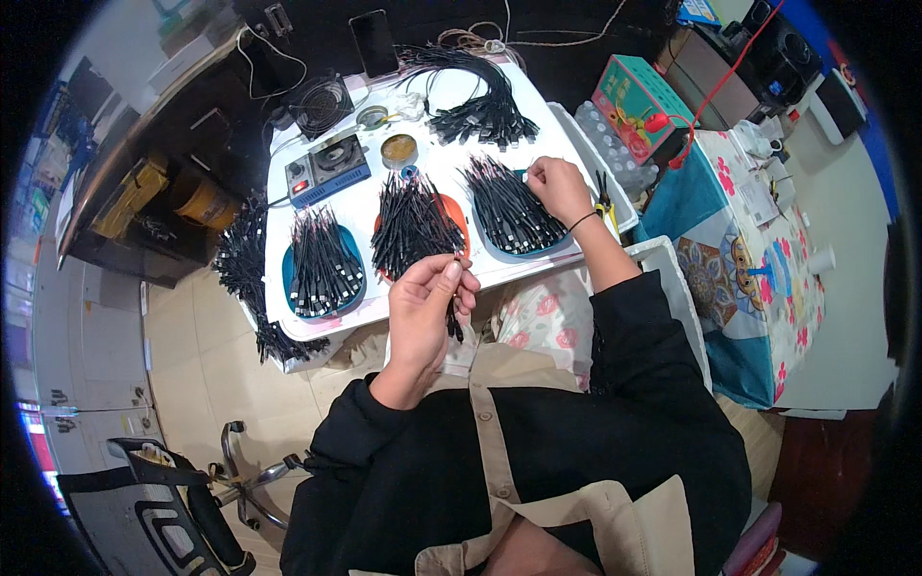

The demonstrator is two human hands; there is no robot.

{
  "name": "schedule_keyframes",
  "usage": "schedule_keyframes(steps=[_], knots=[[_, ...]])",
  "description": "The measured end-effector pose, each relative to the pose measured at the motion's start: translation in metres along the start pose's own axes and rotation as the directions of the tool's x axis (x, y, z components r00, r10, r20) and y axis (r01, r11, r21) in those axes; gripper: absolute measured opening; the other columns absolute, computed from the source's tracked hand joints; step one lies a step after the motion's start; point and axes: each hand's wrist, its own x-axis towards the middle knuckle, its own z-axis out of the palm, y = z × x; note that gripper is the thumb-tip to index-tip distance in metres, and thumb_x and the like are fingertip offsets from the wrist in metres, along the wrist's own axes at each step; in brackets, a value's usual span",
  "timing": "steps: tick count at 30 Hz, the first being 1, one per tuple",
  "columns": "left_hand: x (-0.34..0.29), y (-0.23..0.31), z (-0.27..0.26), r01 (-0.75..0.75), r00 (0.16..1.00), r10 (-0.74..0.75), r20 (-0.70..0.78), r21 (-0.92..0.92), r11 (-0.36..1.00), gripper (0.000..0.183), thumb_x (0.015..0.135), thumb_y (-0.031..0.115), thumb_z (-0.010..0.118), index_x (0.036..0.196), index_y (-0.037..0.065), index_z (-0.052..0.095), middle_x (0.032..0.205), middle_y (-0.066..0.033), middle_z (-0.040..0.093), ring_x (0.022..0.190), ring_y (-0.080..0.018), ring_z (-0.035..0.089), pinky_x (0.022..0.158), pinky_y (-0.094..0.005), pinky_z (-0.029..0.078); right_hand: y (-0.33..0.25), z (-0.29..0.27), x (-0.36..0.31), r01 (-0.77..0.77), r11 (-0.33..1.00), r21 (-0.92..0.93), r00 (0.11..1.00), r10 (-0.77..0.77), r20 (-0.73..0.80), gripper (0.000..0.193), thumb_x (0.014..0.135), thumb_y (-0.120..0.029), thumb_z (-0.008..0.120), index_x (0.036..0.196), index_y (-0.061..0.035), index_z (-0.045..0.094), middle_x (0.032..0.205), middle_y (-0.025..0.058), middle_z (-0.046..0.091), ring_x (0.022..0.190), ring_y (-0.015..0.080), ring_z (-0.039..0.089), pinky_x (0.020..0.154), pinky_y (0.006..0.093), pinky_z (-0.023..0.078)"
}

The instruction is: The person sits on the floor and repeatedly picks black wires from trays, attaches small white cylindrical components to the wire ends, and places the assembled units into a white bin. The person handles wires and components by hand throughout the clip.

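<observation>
Two hands of ours are at work, and the left hand has its thumb and fingers pinched on a black cable, whose lower end hangs beneath the hand, just off the table's near edge. Our right hand is bent over the upper right of the right-hand bundle, fingers curled inward; we cannot tell whether they grip a cable or only touch one. That bundle lies in a blue tray. Just beyond the left hand, a middle bundle fills an orange tray, and farther left a third bundle lies in a tray of its own. Behind them on the white table we have a blue box with a dial, a round tin and a heap of cables; yellow-handled pliers lie by the right edge.

We take the step in hand to be handling cables singly, the right hand at the supply. The next move, as we judge it, calls for a fine pinch that frees one cable without dragging its neighbours, while the left hand holds its own steady
</observation>
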Motion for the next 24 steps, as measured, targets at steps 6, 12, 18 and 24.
schedule_keyframes(steps=[6,12,18,24], knots=[[-0.003,-0.001,0.0,0.009,1.0,-0.009,0.004,-0.042,0.999,0.016,0.095,0.013,0.055,0.101,-0.002,0.06,0.081,-0.0072,0.064,0.063,-0.0099,0.057,0.056,-0.0209,0.043,-0.023,0.0,-0.009,0.036,0.996,0.086,0.999,-0.039,0.032,0.015,0.077,-0.017,0.066,0.078,-0.0023,0.068,0.075,0.0157,0.067,0.071,0.0308,0.066,0.069,0.0392,0.052],[-0.005,-0.001,-0.001,-0.001,1.0,0.001,0.0,-0.052,0.999,0.017,0.095,0.013,0.055,0.101,-0.003,0.06,0.08,-0.0073,0.064,0.063,-0.01,0.056,0.056,-0.0209,0.043,-0.033,0.003,-0.015,0.07,0.993,-0.09,0.997,-0.066,0.043,0.015,0.077,-0.016,0.067,0.078,-0.001,0.066,0.07,0.0132,0.066,0.065,0.0264,0.065,0.064,0.0347,0.051],[-0.005,-0.003,-0.002,-0.019,0.999,0.017,-0.031,-0.064,0.998,0.017,0.095,0.011,0.054,0.103,-0.004,0.059,0.083,-0.0096,0.064,0.068,-0.0128,0.059,0.06,-0.0232,0.047,-0.033,-0.014,-0.02,-0.006,0.993,0.119,0.999,0.012,-0.053,0.015,0.077,-0.017,0.065,0.076,-0.0021,0.066,0.075,0.0154,0.066,0.068,0.0303,0.065,0.065,0.0384,0.052],[0.01,0.0,0.013,-0.061,0.995,0.044,-0.094,-0.188,0.98,0.017,0.096,0.01,0.052,0.104,-0.004,0.057,0.098,-0.0162,0.065,0.09,-0.0228,0.065,0.08,-0.0351,0.057,-0.063,-0.044,-0.051,0.124,0.895,0.428,0.986,-0.063,-0.155,0.012,0.08,-0.009,0.065,0.088,-0.001,0.062,0.078,0.005,0.062,0.067,0.0136,0.059,0.063,0.0272,0.047]])
